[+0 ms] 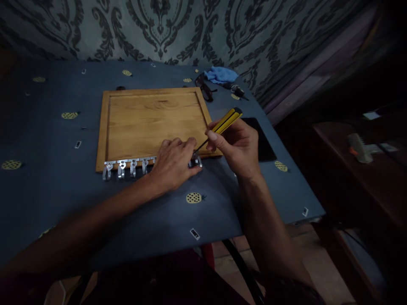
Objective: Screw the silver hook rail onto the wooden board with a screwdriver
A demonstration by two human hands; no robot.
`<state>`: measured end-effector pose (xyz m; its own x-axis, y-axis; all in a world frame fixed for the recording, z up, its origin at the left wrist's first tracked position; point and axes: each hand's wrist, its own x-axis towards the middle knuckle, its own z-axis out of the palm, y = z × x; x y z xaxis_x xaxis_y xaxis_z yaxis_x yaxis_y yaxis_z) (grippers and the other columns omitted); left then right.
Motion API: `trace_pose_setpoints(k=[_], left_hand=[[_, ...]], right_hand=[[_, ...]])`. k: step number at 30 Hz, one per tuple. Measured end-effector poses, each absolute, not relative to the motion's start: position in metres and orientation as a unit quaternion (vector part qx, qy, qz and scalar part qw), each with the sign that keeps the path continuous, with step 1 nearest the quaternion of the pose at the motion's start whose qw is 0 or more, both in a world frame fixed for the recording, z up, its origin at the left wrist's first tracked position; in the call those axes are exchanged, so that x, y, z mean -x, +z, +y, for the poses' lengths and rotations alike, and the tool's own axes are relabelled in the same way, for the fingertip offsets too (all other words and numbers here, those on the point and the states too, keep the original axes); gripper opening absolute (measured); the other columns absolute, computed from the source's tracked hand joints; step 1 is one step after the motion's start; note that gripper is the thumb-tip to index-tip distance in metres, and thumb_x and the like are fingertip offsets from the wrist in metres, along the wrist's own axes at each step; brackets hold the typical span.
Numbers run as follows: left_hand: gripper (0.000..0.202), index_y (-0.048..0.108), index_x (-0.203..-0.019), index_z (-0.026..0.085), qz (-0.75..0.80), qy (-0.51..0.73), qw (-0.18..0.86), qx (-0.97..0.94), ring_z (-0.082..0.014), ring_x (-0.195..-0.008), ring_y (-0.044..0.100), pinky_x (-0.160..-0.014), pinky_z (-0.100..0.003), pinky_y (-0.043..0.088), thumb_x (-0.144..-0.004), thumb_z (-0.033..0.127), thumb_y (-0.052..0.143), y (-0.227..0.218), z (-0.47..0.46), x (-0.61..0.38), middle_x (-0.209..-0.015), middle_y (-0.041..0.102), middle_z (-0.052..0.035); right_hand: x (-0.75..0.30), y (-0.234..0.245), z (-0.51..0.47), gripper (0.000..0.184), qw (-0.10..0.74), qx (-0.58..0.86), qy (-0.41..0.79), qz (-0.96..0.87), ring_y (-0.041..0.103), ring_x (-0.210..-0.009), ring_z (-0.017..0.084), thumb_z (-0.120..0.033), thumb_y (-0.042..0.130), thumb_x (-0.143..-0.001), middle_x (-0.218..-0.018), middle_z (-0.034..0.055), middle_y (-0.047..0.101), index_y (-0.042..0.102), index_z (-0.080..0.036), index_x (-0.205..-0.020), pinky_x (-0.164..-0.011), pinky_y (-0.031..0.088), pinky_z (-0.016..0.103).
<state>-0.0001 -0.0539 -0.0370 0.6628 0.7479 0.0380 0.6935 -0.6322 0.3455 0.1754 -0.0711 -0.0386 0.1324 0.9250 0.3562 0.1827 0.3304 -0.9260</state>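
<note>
A wooden board (149,120) with a raised rim lies on the blue table. Along its near edge runs a metal rail of hooks (127,166). My left hand (174,163) lies over the right part of that rail, fingers curled down and pressing on it. My right hand (237,146) is closed round a yellow and black screwdriver (226,120), whose tip points down at the hook bracket (195,161) by my left fingertips.
The blue tablecloth (47,178) has yellow pineapple prints. Glasses (205,89), a blue cloth (221,75) and keys (238,90) lie at the far right corner. A dark phone (262,142) lies right of the board. Another dark table (375,169) stands to the right.
</note>
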Motion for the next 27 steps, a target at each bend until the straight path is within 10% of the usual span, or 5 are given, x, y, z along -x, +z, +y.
trace_pose_setpoints(k=[27], left_hand=[[0.038, 0.055, -0.117, 0.018, 0.404, 0.077, 0.16, -0.897, -0.0317, -0.112, 0.063, -0.097, -0.044, 0.044, -0.091, 0.039, 0.073, -0.0343, -0.0544, -0.0004, -0.114, 0.073, -0.0099]], right_hand=[[-0.1746, -0.042, -0.0674, 0.04, 0.592, 0.491, 0.3, -0.565, 0.062, -0.055, 0.012, -0.059, 0.088, -0.073, -0.077, -0.0031, 0.07, 0.072, -0.027, -0.09, -0.053, 0.059, 0.029]])
